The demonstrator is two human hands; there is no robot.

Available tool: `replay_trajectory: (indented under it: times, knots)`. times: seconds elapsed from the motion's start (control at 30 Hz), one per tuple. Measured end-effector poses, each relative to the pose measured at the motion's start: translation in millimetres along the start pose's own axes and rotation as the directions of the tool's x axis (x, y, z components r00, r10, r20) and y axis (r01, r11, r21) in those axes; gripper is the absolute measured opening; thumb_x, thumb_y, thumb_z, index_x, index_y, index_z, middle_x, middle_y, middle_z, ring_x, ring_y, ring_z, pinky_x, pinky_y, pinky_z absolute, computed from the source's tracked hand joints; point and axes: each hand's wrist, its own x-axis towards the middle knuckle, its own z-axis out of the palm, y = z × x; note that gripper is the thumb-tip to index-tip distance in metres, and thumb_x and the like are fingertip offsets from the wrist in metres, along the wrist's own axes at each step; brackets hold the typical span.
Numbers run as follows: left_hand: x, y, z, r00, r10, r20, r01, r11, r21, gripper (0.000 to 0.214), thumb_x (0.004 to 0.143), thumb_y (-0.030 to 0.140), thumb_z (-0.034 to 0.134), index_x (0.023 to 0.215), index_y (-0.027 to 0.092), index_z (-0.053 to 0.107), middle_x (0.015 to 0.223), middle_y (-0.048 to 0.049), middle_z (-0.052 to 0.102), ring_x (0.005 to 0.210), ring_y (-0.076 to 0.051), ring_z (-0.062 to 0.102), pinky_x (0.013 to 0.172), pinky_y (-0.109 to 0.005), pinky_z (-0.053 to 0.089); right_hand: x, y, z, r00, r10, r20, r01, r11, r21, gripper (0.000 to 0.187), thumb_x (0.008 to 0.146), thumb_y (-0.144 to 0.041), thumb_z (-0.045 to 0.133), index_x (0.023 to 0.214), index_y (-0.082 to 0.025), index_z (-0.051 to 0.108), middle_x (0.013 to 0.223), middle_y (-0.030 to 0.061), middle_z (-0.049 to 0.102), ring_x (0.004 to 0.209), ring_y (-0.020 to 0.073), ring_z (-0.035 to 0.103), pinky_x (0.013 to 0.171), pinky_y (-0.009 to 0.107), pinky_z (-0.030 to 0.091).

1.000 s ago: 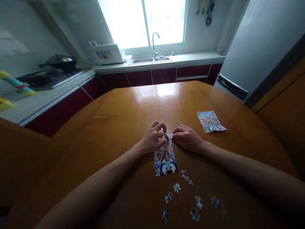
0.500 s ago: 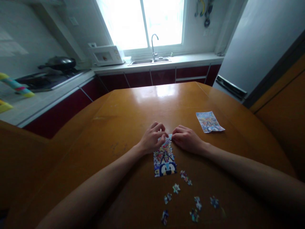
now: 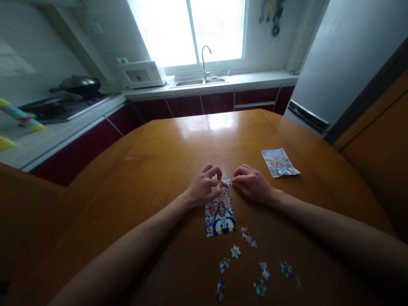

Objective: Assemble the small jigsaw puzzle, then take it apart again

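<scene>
A small colourful jigsaw puzzle [image 3: 220,214] with a blue cartoon dog lies partly assembled on the wooden table [image 3: 178,144]. My left hand [image 3: 202,187] rests at its top left corner, fingers curled in a pinch. At the top right corner my right hand [image 3: 251,183] has its fingers closed. Both hands meet on a pale puzzle piece [image 3: 227,182] at the puzzle's top edge. Several loose pieces [image 3: 236,251] lie scattered in front of the puzzle, nearer to me.
A printed reference picture [image 3: 279,162] lies on the table to the right. Beyond the table runs a kitchen counter with a sink and tap [image 3: 204,76], a microwave [image 3: 140,73] and a wok [image 3: 78,84] on a hob. A grey fridge [image 3: 347,59] stands right.
Both hands stay at the puzzle's top edge. The fingers have shifted slightly on the pale piece. The view has drifted a little.
</scene>
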Motion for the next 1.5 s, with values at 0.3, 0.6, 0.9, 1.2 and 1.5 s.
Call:
replay_trajectory:
  times: [0.3, 0.6, 0.9, 1.2, 1.5]
  knots:
    - [0.4, 0.3, 0.5, 1.000, -0.013, 0.028, 0.012, 1.000, 0.006, 0.030, 0.091, 0.019, 0.050, 0.090, 0.026, 0.079, 0.092, -0.0059, 0.057, 0.092, -0.020, 0.047, 0.087, -0.037, 0.045, -1.1, -1.3, 1.4, 1.000, -0.001, 0.031, 0.000, 1.000, 0.014, 0.019, 0.088, -0.012, 0.060, 0.084, -0.022, 0.075, 0.089, 0.0051, 0.064, 0.087, 0.0180, 0.055, 0.078, 0.032, 0.046]
    - [-0.1, -1.2, 1.4, 0.998, -0.041, 0.048, 0.042, 0.999, -0.013, 0.031, 0.092, 0.019, 0.048, 0.093, 0.026, 0.078, 0.093, -0.0055, 0.057, 0.094, -0.020, 0.048, 0.089, -0.038, 0.045, -1.3, -1.8, 0.8, 0.999, -0.008, 0.037, 0.007, 1.000, 0.022, 0.020, 0.087, -0.010, 0.059, 0.083, -0.022, 0.074, 0.090, 0.0053, 0.065, 0.088, 0.0184, 0.055, 0.078, 0.032, 0.047]
    - [0.2, -1.2, 2.1, 0.998, -0.047, 0.033, 0.047, 0.999, -0.015, 0.033, 0.095, 0.021, 0.043, 0.094, 0.024, 0.076, 0.096, -0.0063, 0.058, 0.096, -0.021, 0.047, 0.090, -0.038, 0.045, -0.1, -1.5, 0.9, 0.999, 0.003, 0.045, -0.004, 0.999, 0.038, 0.022, 0.088, -0.008, 0.056, 0.085, -0.022, 0.074, 0.090, 0.0059, 0.063, 0.089, 0.0189, 0.054, 0.079, 0.033, 0.047]
    - [1.7, 1.8, 0.2, 0.998, -0.037, 0.054, 0.033, 0.998, 0.059, 0.029, 0.095, 0.026, 0.048, 0.087, 0.023, 0.076, 0.097, -0.0063, 0.058, 0.095, -0.021, 0.046, 0.088, -0.039, 0.044, -0.9, 8.2, 7.5, 0.991, 0.109, -0.083, -0.099, 0.987, 0.124, 0.015, 0.086, -0.010, 0.063, 0.083, -0.019, 0.074, 0.089, 0.0066, 0.064, 0.089, 0.0196, 0.055, 0.079, 0.034, 0.047]
    - [2.3, 0.7, 0.8, 0.998, -0.059, 0.025, 0.057, 0.996, 0.065, 0.029, 0.097, 0.031, 0.046, 0.098, 0.024, 0.075, 0.098, -0.0069, 0.057, 0.096, -0.022, 0.047, 0.089, -0.040, 0.044, -0.6, 2.3, 4.1, 0.999, 0.043, 0.004, -0.043, 0.996, 0.076, 0.023, 0.085, -0.006, 0.059, 0.086, -0.023, 0.075, 0.093, 0.0064, 0.063, 0.091, 0.0202, 0.054, 0.079, 0.034, 0.047]
